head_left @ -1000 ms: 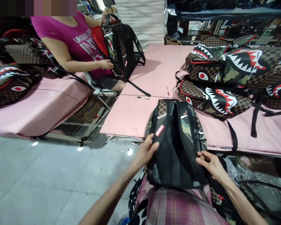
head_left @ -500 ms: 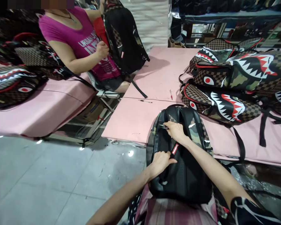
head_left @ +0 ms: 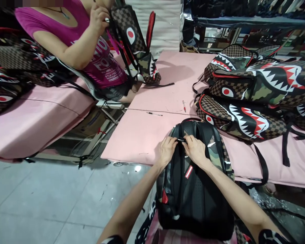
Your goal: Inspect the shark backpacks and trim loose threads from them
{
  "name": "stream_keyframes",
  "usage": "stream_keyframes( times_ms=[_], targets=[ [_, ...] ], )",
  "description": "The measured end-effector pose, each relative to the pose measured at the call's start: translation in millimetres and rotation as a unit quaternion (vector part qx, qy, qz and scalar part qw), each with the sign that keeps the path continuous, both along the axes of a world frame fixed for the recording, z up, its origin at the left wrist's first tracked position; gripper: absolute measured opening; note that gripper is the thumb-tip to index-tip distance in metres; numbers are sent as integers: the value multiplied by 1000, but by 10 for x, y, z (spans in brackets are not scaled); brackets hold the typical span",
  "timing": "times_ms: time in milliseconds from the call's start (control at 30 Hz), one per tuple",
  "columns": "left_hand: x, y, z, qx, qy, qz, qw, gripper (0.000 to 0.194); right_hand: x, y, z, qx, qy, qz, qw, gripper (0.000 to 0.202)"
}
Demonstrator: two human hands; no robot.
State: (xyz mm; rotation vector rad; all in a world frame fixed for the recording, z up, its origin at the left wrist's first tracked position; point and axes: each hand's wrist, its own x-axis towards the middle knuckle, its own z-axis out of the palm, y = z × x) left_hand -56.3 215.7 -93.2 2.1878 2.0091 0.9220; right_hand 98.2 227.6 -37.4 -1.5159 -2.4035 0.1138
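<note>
Since before, left hand [head_left: 167,149] joined right hand [head_left: 196,150], both pinching the backpack [head_left: 193,189] at the pink table [head_left: 142,132] edge.

Pink table [head_left: 147,132], two pens [head_left: 154,114], stacked shark-print backpacks [head_left: 254,91], co-worker's backpack [head_left: 138,47]

A grey tiled floor [head_left: 40,200] fills the lower left of the frame and shows bright light reflections. Pink-covered tables [head_left: 147,128] occupy the centre and left. A white quilted panel [head_left: 165,23] stands at upper centre. Dark metal shelving [head_left: 244,23] spans the upper right.
</note>
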Motion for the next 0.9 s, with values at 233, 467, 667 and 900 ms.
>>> stream_keyframes(
  times_ms=[233, 467, 667, 900],
  targets=[
    [-8, -23, 54, -34, 65, -23, 997, 21, 20, 59, -62, 123, -121, 74, 982, 28],
    [43, 35, 140, -69, 0, 20, 997, 18, -28, 149, -97, 109, -134, 109, 979, 24],
    [41, 56, 155, -94, -84, 28, 992, 14, -33, 155, -112, 99, -118, 99, 983, 23],
    [52, 61, 138, -109, -138, 30, 984, 14, -64, 175, -71, 81, -124, 114, 982, 28]
  ],
)
